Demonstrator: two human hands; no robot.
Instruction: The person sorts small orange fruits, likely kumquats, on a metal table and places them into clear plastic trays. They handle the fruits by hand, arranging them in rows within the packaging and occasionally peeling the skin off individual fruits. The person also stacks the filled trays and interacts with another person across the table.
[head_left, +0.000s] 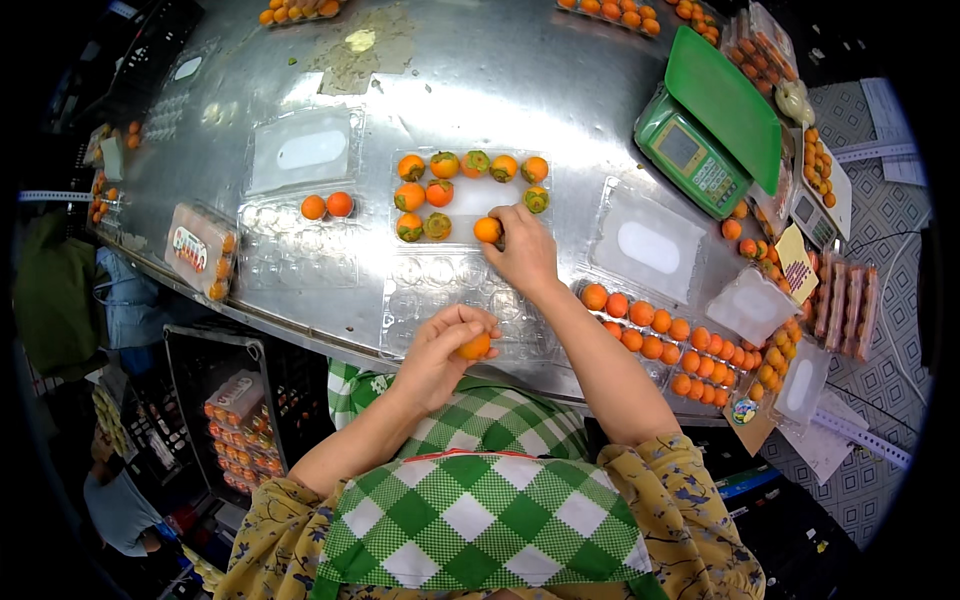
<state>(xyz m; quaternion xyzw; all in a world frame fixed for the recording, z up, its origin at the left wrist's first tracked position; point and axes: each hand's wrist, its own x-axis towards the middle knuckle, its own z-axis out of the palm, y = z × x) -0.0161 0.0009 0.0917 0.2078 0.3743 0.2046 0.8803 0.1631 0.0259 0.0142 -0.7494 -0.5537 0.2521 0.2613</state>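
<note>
My left hand (442, 352) is curled around an orange persimmon (474, 347), low over the moulded cups of an open clear plastic clamshell box (409, 304). My right hand (527, 251) grips another persimmon (487, 229) over the box's flat half, at its near side. Along that half's edges lie several persimmons (444, 164), some with green leafy calyxes showing. A pale oval label shows through the plastic between them. To the left, a second open clamshell (300, 255) carries two persimmons (328, 205) in its cups.
A green weighing scale (701, 161) stands at the back right. Filled trays of persimmons (652, 326) and an opened lid (649, 244) lie right of my right forearm. A closed fruit box (201, 251) sits near the metal table's (300, 322) left edge; a black crate (217, 345) stands below.
</note>
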